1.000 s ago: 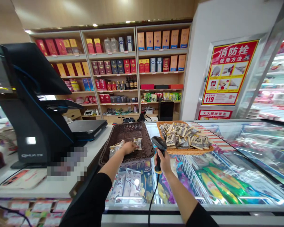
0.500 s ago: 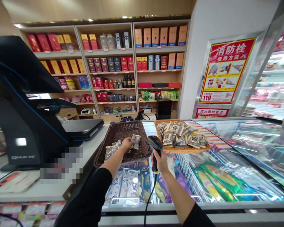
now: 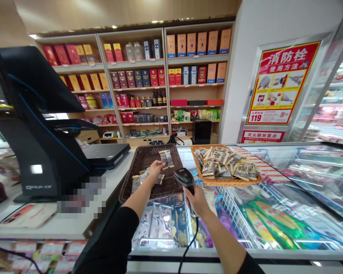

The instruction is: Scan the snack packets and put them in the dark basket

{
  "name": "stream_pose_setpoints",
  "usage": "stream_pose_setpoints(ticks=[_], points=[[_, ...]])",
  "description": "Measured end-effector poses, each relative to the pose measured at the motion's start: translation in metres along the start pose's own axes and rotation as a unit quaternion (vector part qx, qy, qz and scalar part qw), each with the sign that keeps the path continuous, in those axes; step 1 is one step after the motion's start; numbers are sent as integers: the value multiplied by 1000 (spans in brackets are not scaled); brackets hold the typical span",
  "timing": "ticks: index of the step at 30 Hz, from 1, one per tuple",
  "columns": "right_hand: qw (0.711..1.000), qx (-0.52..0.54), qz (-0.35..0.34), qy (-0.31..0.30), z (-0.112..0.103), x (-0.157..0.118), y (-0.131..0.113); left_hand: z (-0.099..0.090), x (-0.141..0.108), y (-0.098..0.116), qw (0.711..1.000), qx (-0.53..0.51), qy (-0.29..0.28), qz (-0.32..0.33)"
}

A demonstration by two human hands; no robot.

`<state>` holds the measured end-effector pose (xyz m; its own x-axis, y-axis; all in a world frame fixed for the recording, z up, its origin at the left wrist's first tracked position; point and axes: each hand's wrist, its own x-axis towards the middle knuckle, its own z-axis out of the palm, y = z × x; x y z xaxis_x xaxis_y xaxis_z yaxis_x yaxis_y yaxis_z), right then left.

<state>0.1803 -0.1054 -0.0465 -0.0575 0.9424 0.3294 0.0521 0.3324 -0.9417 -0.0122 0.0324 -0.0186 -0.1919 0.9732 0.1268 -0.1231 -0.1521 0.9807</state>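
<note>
My left hand pinches the edge of a small snack packet, clear with a tan band, over the dark brown wicker basket. More snack packets lie in that basket, partly behind my wrist. My right hand is wrapped round the handle of a black barcode scanner, its head tilted toward the brown basket and the held packet. The scanner's cable hangs down toward me. To the right, an orange wicker basket is heaped with similar packets.
Both baskets rest on the glass top of a chest freezer with bagged goods inside. On the left counter stand a black point-of-sale terminal and a phone. Shelves of boxes line the back wall.
My left hand has turned and raised the packet, which now shows broader and higher over the basket. The scanner's head has swung left toward it. The view has shifted slightly left.
</note>
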Motion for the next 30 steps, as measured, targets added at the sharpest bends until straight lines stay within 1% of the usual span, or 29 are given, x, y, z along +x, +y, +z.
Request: stream_pose_setpoints(ticks=[5,8,13,16,18,19,21,22,23,25,26,28,30], points=[[1000,3,4,-7,-2,0,-1,0,0,-3,1000,-4,-22,12],[1000,9,5,-9,-2,0,-1,1,-1,0,1000,-11,-16,6],[999,33,12,-2,1,1,2,1,-3,3,1000,19,-5,-2],[997,76,5,21,-3,5,4,0,0,7,999,30,12,1],[993,101,-16,57,-15,8,6,3,4,16,999,41,10,16],[990,110,-29,85,-24,11,7,7,6,22,998,56,1,29],[978,127,-55,156,-48,16,10,26,9,38,990,119,-19,79],[969,136,-66,195,-62,18,12,41,9,46,979,165,-22,118],[960,139,-75,233,-77,20,14,59,8,53,963,215,-24,161],[943,132,-83,294,-103,24,19,102,2,62,920,307,-31,243],[937,126,-83,316,-114,25,22,126,-2,63,899,346,-43,265],[929,119,-77,342,-130,28,27,170,-10,57,856,428,-74,281],[927,114,-70,351,-138,30,31,205,-17,45,810,513,-108,264]])
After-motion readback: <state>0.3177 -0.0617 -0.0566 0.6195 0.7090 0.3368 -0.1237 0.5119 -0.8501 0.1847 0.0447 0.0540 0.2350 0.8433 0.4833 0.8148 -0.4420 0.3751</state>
